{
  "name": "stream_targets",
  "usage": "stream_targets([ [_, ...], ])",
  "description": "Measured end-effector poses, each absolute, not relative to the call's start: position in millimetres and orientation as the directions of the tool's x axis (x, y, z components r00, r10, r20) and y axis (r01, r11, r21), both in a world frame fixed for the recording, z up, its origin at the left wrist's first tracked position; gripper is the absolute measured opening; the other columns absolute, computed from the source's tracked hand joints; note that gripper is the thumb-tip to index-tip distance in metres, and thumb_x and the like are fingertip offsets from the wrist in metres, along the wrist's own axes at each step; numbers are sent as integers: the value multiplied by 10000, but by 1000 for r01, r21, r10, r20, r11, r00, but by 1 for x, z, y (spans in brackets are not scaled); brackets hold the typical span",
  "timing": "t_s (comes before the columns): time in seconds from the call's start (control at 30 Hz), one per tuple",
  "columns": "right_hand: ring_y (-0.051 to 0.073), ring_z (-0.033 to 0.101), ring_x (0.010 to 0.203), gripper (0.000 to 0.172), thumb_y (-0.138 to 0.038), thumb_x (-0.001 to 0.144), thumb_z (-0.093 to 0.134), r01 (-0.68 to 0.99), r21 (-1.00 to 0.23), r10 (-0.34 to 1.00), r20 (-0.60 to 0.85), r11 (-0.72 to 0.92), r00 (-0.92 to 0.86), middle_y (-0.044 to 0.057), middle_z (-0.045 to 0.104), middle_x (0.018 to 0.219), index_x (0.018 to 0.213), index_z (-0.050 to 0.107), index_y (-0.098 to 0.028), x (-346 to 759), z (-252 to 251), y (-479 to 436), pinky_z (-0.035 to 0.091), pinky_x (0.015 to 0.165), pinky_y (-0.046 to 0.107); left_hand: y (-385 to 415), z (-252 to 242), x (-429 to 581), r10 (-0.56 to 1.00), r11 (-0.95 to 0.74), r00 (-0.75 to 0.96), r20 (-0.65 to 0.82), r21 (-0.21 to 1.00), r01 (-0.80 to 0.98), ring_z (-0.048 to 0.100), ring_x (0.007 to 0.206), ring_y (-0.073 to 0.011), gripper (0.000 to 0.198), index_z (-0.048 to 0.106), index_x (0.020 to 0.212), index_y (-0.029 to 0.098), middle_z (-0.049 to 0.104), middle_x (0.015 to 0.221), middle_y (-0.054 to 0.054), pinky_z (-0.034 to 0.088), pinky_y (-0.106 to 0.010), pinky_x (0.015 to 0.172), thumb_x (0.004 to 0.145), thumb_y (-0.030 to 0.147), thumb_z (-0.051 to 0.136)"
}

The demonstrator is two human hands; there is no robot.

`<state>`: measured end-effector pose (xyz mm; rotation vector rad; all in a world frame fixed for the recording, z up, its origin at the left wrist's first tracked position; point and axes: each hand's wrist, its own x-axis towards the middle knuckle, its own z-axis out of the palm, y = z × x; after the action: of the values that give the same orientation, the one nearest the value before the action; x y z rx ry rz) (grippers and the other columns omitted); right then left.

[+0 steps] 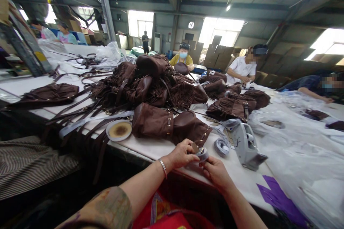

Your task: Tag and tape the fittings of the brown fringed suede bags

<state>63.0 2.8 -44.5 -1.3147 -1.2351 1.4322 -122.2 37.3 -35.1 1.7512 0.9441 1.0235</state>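
My left hand (180, 154) and my right hand (216, 172) meet at the near edge of the white table (158, 146). Both pinch a small grey roll of tape (202, 153) between their fingertips, and a small brown tag shows at the left thumb. A silver bracelet (162, 166) circles my left wrist. Just beyond the hands lie a brown suede bag (154, 121) and a darker brown bag (191, 126). A second grey tape coil (221, 146) rests on the table right of the hands.
A grey tape dispenser (247, 146) stands right of the hands. A big heap of brown fringed bags (150, 82) and loose straps fills the table's middle. A round dish (119, 130) sits left. Clear plastic sheets (301, 139) cover the right. Other people work at the far side.
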Motion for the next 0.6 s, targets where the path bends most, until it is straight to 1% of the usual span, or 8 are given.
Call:
stream_targets([
  [0.07, 70, 306, 343, 335, -504, 709, 712, 105, -971, 965, -229, -216, -128, -76, 383, 399, 652, 623, -185, 64, -46, 1, 197, 377, 214, 37, -33, -122, 892, -332, 380, 246, 926, 178, 582, 947, -174, 110, 701, 676, 163, 589, 1007, -38, 458, -271, 879, 695, 217, 795],
  [0.13, 96, 367, 354, 297, -485, 766, 660, 204, -963, 976, -198, -178, -87, -63, 432, 416, 731, 646, -190, 65, -47, -6, 254, 381, 227, 37, -31, -122, 896, -324, 374, 238, 928, 186, 586, 927, -170, 120, 698, 679, 160, 589, 1001, -40, 461, -272, 864, 706, 236, 788],
  [0.2, 153, 527, 465, 279, -434, 808, 637, 352, -935, 998, -59, -53, -8, -8, 605, 573, 947, 671, -194, 67, -50, -17, 393, 441, 258, 38, -31, -120, 907, -307, 355, 226, 933, 189, 587, 912, -168, 131, 693, 676, 158, 588, 987, -41, 462, -274, 857, 714, 247, 782],
  [0.27, 217, 652, 687, 388, -366, 817, 652, 519, -845, 988, 157, 128, 12, 71, 712, 875, 1168, 621, -205, 70, -55, -30, 523, 596, 321, 40, -32, -119, 913, -296, 342, 221, 937, 186, 585, 904, -167, 137, 687, 670, 157, 588, 969, -40, 460, -276, 861, 717, 249, 777],
  [0.33, 260, 676, 886, 415, -295, 846, 626, 624, -707, 931, 352, 333, -98, 122, 697, 1082, 1250, 584, -210, 76, -59, -40, 563, 763, 385, 42, -33, -118, 918, -289, 335, 213, 938, 193, 581, 893, -166, 157, 674, 649, 156, 588, 958, -39, 460, -276, 853, 714, 255, 777],
  [0.43, 261, 661, 1030, 369, -168, 923, 480, 644, -491, 795, 502, 586, -341, 130, 690, 1143, 1272, 589, -221, 86, -58, -44, 548, 898, 415, 44, -34, -115, 918, -283, 350, 186, 926, 251, 574, 880, -165, 183, 668, 638, 161, 584, 959, -36, 463, -277, 829, 709, 284, 783],
  [0.5, 245, 669, 1010, 400, -107, 935, 417, 645, -358, 716, 529, 675, -455, 125, 707, 1110, 1267, 610, -220, 91, -50, -38, 547, 896, 394, 44, -35, -113, 912, -298, 370, 177, 905, 302, 569, 881, -166, 193, 673, 651, 163, 577, 967, -37, 465, -274, 812, 710, 308, 785],
  [0.6, 225, 674, 876, 378, -101, 931, 435, 661, -196, 660, 474, 725, -583, 115, 723, 1007, 1209, 665, -215, 92, -26, -21, 546, 816, 358, 43, -37, -109, 891, -362, 410, 197, 854, 375, 553, 871, -163, 233, 669, 660, 161, 559, 966, -40, 465, -269, 791, 722, 354, 784],
])
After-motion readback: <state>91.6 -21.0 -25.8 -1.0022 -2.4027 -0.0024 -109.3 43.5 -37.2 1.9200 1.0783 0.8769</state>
